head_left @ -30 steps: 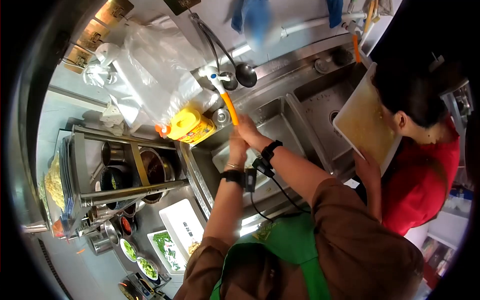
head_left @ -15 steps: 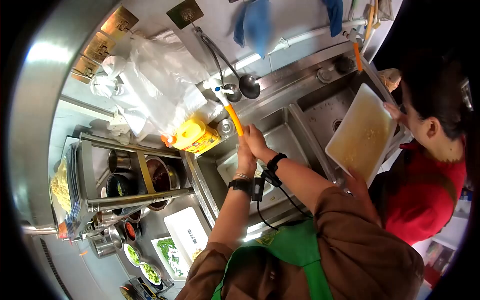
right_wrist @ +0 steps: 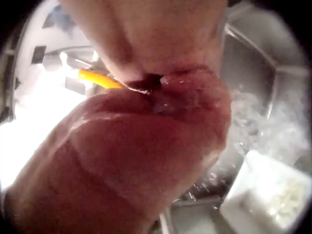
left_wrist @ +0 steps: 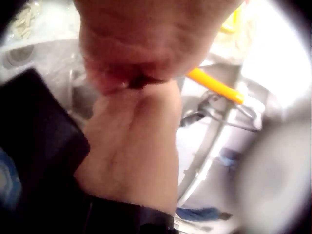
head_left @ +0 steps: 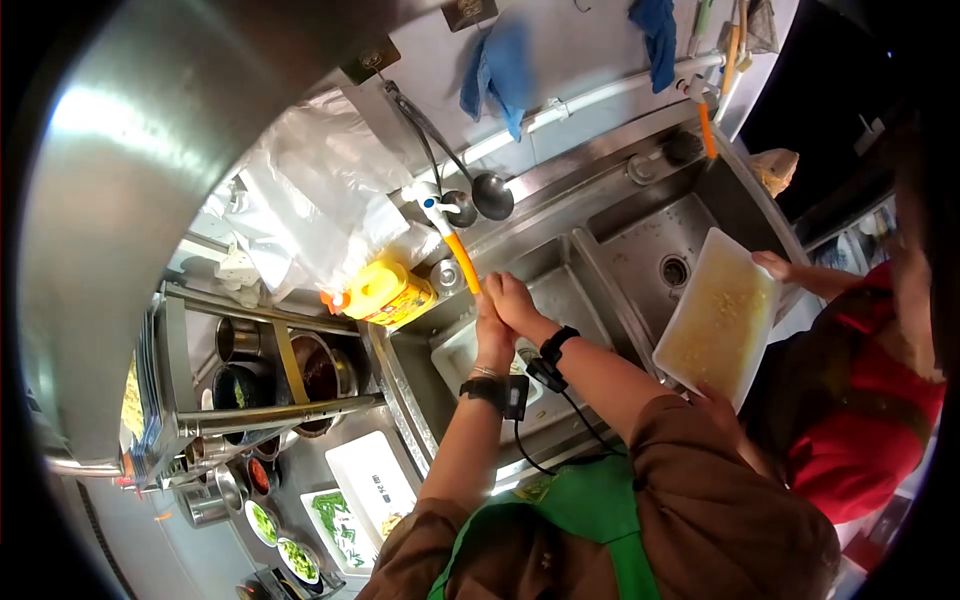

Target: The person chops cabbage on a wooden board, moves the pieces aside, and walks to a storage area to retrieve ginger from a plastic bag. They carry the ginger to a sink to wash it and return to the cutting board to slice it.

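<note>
Both bare hands meet over the left sink basin (head_left: 572, 268), right at the end of an orange hose (head_left: 460, 262) on a white tap. In the head view the right hand (head_left: 514, 304) lies against the left hand (head_left: 491, 335), palms together. Their fingers overlap and are mostly hidden, so I cannot tell how they are bent. The right wrist view shows the palms pressed close, wet and shiny, with water splashing (right_wrist: 253, 126) beneath. A white container (right_wrist: 253, 190) with pale bits in it stands in the basin below the hands.
A person in red holds a white tray (head_left: 712, 340) of yellowish liquid at the right basin (head_left: 640, 235). A yellow jug (head_left: 385, 292) and hanging ladles (head_left: 492, 195) are by the tap. Left stands a metal rack (head_left: 270, 412) with pots; trays of cut vegetables (head_left: 335, 520) are below.
The hands stay together under the hose, shifting slightly. The person in red has lowered the white tray towards the front of the right basin. The head view has shifted a little.
</note>
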Demonstrator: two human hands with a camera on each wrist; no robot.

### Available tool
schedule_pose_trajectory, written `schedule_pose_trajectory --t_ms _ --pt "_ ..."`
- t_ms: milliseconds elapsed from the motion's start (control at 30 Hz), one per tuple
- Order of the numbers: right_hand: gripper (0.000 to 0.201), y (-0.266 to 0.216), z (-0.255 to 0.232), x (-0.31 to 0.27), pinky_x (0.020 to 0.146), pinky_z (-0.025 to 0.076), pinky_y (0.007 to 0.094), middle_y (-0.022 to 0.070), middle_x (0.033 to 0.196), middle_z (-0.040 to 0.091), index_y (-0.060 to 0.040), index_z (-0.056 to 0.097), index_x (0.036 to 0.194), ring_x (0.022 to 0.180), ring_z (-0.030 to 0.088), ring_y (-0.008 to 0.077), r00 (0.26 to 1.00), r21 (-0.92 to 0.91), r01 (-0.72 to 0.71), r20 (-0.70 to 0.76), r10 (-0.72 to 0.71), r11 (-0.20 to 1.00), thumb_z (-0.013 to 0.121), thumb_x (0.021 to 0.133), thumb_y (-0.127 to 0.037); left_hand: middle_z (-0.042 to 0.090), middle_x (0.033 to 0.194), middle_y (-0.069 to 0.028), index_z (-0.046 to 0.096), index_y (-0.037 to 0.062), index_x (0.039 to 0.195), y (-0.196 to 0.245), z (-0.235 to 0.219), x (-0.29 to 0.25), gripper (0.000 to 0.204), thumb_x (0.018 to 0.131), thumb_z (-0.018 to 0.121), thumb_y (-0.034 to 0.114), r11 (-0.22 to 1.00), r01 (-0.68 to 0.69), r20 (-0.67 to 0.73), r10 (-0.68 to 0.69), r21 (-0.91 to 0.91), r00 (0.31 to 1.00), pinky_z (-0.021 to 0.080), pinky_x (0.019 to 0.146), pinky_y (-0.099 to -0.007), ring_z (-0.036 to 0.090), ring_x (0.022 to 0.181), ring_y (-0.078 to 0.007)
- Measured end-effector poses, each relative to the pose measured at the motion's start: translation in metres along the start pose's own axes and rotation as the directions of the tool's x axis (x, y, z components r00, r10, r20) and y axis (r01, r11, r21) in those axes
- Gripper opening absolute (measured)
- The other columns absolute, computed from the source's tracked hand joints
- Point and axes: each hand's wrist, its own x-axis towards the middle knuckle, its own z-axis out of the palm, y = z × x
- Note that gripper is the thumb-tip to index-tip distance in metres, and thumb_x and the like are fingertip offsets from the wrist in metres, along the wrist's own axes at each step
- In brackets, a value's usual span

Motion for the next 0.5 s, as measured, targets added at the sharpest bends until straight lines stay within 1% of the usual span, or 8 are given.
schedule_pose_trajectory --t_ms 67,133,200,267,367,433,467,500 --pt "0.032 -0.028 -0.02 0.002 0.085 0.051 0.0487 0.0241 0.106 0.067 0.0015 0.057 0.121 0.097 0.064 0.0441 0.977 -0.163 0.108 0.201 -0.074 0.981 0.061 0.094 -0.015 0.065 0.104 0.0007 0.055 0.0121 0.131 0.005 0.006 0.003 0.052 0.106 0.037 0.054 1.0 -0.022 -0.016 0.023 0.021 1.0 0.05 0.063 -0.028 0.06 0.079 -0.012" --pt "0.035 -0.056 -0.034 0.004 0.086 0.051 0.0487 0.0238 0.109 0.066 0.0014 0.056 0.124 0.099 0.064 0.0428 0.976 -0.257 0.143 0.194 -0.094 0.956 0.059 0.093 -0.013 0.066 0.118 -0.0042 0.053 0.0136 0.131 0.008 -0.012 0.017 0.046 0.108 0.033 0.049 0.99 -0.084 0.141 0.1 -0.114 0.985 0.051 0.088 -0.0356 0.063 0.106 -0.0214" --pt "0.037 -0.094 -0.053 0.009 0.087 0.052 0.0487 0.0235 0.112 0.066 0.0013 0.055 0.127 0.101 0.064 0.0415 0.977 -0.355 0.173 0.18 -0.115 0.918 0.057 0.092 -0.01 0.063 0.115 -0.0037 0.054 0.0102 0.127 0.006 -0.075 0.052 0.03 0.108 0.043 0.031 0.97 -0.041 0.585 0.177 -0.238 0.792 0.046 0.097 -0.0383 0.058 0.108 -0.0184" --pt "0.044 -0.145 -0.061 0.018 0.088 0.052 0.0486 0.0257 0.113 0.064 0.002 0.053 0.134 0.101 0.063 0.0427 0.795 -0.17 0.575 -0.115 -0.595 0.8 0.055 0.091 -0.006 0.06 0.1 -0.0013 0.056 0.0095 0.12 0.024 -0.041 0.016 0.022 0.104 0.049 0.022 0.99 -0.052 0.194 0.077 -0.13 0.978 0.046 0.094 -0.0385 0.056 0.096 -0.0169" --pt "0.034 -0.18 -0.048 0.03 0.084 0.053 0.0467 0.0232 0.103 0.066 0.0033 0.059 0.121 0.095 0.066 0.0399 0.809 -0.42 0.561 0.098 -0.579 0.713 0.058 0.088 -0.005 0.062 0.095 -0.0028 0.059 0.0073 0.107 0.006 -0.1 0.042 0.015 0.1 0.052 0.018 0.988 0.096 0.335 -0.051 -0.118 0.941 0.053 0.087 -0.0389 0.061 0.088 -0.0198" --pt "0.027 -0.188 -0.037 0.035 0.077 0.055 0.0446 0.0208 0.097 0.068 0.0034 0.063 0.11 0.09 0.068 0.0364 0.827 -0.589 0.523 0.177 -0.533 0.616 0.06 0.085 -0.005 0.064 0.093 -0.0043 0.061 0.0079 0.108 0.023 -0.052 -0.001 0.018 0.102 0.051 0.021 0.987 0.157 0.062 -0.154 -0.043 0.986 0.053 0.085 -0.0381 0.062 0.084 -0.0187" --pt "0.024 -0.19 -0.028 0.037 0.073 0.056 0.0437 0.0195 0.094 0.069 0.0029 0.064 0.105 0.087 0.069 0.0345 0.822 -0.626 0.522 0.189 -0.537 0.579 0.062 0.083 -0.005 0.067 0.098 -0.006 0.062 0.0091 0.113 0.007 -0.092 0.03 0.02 0.101 0.051 0.021 0.997 0.078 0.367 -0.076 0.011 0.927 0.052 0.083 -0.0386 0.064 0.089 -0.0202" --pt "0.028 -0.19 -0.013 0.037 0.066 0.056 0.0427 0.0194 0.091 0.07 0.0067 0.062 0.107 0.081 0.07 0.0325 0.852 -0.662 0.473 0.177 -0.492 0.581 0.062 0.083 -0.008 0.069 0.104 -0.0068 0.063 0.0101 0.114 0.012 -0.053 0.006 0.022 0.101 0.049 0.022 0.991 0.134 0.168 -0.13 -0.015 0.977 0.053 0.08 -0.0381 0.065 0.09 -0.0212"
